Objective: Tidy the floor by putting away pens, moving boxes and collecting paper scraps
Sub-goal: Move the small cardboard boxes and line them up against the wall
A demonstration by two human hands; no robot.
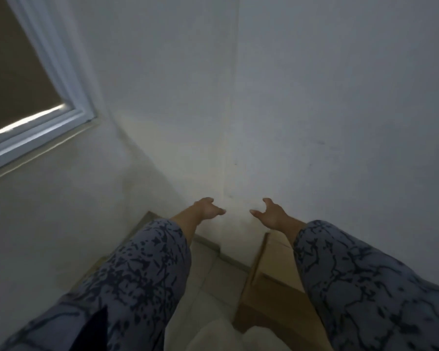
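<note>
A strip of bare tiled floor [213, 272] runs open between two cardboard boxes, one box [269, 295] on the right and another [142, 221] on the left largely hidden under a sleeve. Ahead, the wall corner [228, 173] closes the passage. Both hands, left [208, 209] and right [270, 214], hang empty in clear air above the gap, fingers spread.

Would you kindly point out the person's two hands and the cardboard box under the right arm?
left hand [208, 208], head view, on the back of the hand
right hand [270, 213], head view, on the palm
cardboard box [271, 300], head view, on its top face
</note>
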